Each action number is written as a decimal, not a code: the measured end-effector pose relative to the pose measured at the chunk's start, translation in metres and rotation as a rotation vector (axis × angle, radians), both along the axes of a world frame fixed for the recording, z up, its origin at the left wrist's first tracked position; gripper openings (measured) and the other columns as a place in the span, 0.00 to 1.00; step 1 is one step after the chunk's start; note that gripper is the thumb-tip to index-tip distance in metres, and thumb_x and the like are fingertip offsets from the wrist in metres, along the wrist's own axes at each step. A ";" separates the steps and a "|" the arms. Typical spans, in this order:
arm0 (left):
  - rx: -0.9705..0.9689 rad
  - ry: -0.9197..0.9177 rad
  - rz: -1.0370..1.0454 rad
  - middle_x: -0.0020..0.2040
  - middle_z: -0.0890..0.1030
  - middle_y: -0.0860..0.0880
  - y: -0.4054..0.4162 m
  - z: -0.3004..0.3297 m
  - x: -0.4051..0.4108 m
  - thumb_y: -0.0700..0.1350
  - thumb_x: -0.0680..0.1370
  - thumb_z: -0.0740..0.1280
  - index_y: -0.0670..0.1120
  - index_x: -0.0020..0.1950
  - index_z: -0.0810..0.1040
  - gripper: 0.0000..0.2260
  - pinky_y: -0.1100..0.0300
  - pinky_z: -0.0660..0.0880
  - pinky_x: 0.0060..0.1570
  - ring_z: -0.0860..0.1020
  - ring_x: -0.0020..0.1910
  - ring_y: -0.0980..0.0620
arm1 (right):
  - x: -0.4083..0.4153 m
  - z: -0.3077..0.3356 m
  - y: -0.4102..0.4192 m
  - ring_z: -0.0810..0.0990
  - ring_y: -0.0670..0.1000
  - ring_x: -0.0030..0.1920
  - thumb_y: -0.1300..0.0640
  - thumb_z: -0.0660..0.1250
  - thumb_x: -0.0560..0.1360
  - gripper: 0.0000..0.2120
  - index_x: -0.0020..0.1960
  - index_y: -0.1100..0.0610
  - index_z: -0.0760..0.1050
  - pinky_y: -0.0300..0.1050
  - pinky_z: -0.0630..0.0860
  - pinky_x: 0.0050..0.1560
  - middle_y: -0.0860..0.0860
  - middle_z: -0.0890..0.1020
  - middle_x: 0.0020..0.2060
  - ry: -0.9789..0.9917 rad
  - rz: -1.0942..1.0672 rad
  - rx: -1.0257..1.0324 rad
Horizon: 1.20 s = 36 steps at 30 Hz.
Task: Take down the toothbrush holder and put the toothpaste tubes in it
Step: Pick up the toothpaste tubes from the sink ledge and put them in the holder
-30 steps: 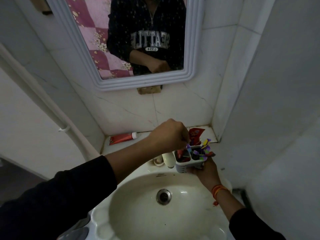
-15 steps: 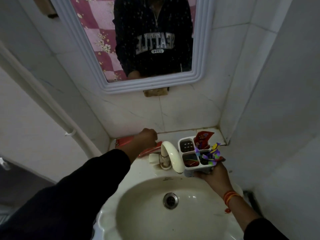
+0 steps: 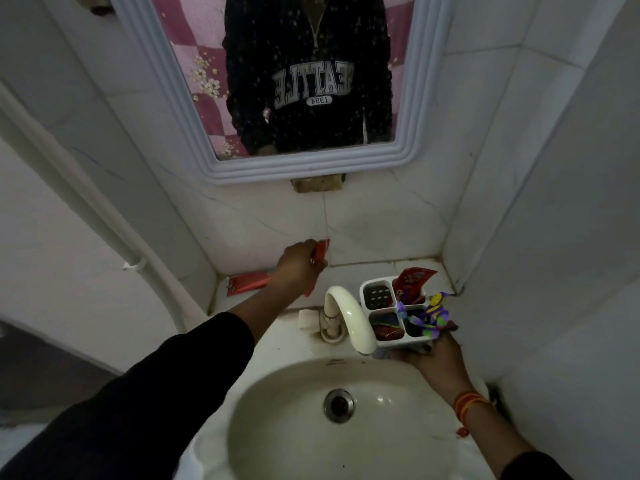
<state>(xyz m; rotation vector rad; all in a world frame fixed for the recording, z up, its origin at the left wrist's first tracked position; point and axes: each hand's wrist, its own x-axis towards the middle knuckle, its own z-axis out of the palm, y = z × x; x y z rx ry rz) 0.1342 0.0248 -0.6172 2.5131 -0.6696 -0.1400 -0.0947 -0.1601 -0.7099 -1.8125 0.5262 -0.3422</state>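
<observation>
My right hand (image 3: 434, 362) holds the white four-compartment toothbrush holder (image 3: 377, 297) from below, just right of the tap. A red tube (image 3: 410, 280) stands in its back right compartment, and purple-yellow toothbrushes (image 3: 431, 313) fill the front right one. My left hand (image 3: 299, 268) is over the ledge by the wall, closed on a red toothpaste tube (image 3: 320, 251) whose flat end sticks up past the fingers. Another red toothpaste tube (image 3: 247, 283) lies flat on the ledge to the left, partly hidden by my wrist.
A cream tap (image 3: 346, 315) arches over the white basin (image 3: 277, 427), close to the holder's left side. A framed mirror (image 3: 405, 157) hangs on the tiled wall above. A white pipe (image 3: 114, 237) runs down the left wall. The right wall stands close to the holder.
My left hand left the holder, reached to the ledge at the back left, and has lifted a red tube. The holder in my right hand stayed beside the tap.
</observation>
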 end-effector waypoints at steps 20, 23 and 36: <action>0.001 0.103 -0.273 0.51 0.88 0.50 -0.039 0.074 -0.071 0.46 0.75 0.76 0.46 0.53 0.88 0.09 0.76 0.74 0.48 0.84 0.48 0.60 | -0.003 0.003 -0.003 0.76 0.35 0.49 0.70 0.80 0.61 0.31 0.62 0.61 0.76 0.18 0.72 0.43 0.46 0.81 0.50 0.011 0.016 0.048; 0.018 0.077 -0.217 0.52 0.88 0.50 -0.032 0.071 -0.059 0.47 0.75 0.75 0.46 0.54 0.88 0.09 0.76 0.72 0.48 0.82 0.46 0.61 | -0.004 0.004 -0.002 0.79 0.42 0.51 0.71 0.80 0.62 0.31 0.63 0.63 0.76 0.18 0.72 0.43 0.51 0.82 0.53 -0.002 0.015 0.063; 0.671 0.080 -0.090 0.70 0.73 0.42 0.056 -0.024 0.036 0.40 0.77 0.66 0.43 0.72 0.69 0.23 0.49 0.74 0.65 0.73 0.68 0.40 | -0.002 0.001 0.003 0.82 0.48 0.51 0.73 0.78 0.63 0.25 0.58 0.65 0.78 0.24 0.75 0.39 0.47 0.83 0.44 0.065 -0.054 0.104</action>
